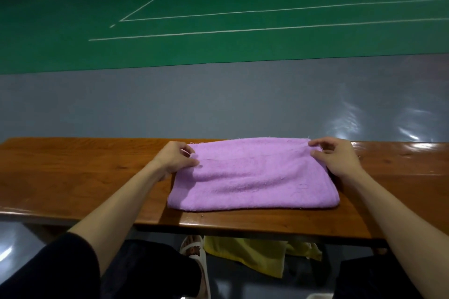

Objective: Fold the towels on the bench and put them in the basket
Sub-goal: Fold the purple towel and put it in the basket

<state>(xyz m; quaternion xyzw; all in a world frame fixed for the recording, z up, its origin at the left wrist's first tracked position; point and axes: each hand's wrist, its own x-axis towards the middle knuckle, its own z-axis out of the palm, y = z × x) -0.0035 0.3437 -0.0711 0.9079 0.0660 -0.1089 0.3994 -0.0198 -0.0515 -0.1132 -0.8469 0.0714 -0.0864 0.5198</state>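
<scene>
Below the bench [73, 177], at its near edge, a yellow cloth [245, 257] hangs beside a foot in a white sandal [194, 250]. On the bench top lies a folded purple towel [252, 177]. The left hand [175, 158] pinches its far left corner with curled fingers, and the right hand [337, 155] pinches the far right corner between thumb and fingertips. Beyond the bench stretches a green court floor [218, 19].

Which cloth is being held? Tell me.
The purple towel on the bench: left hand and right hand pinch its far corners. The yellow cloth lies underneath, untouched.
</scene>
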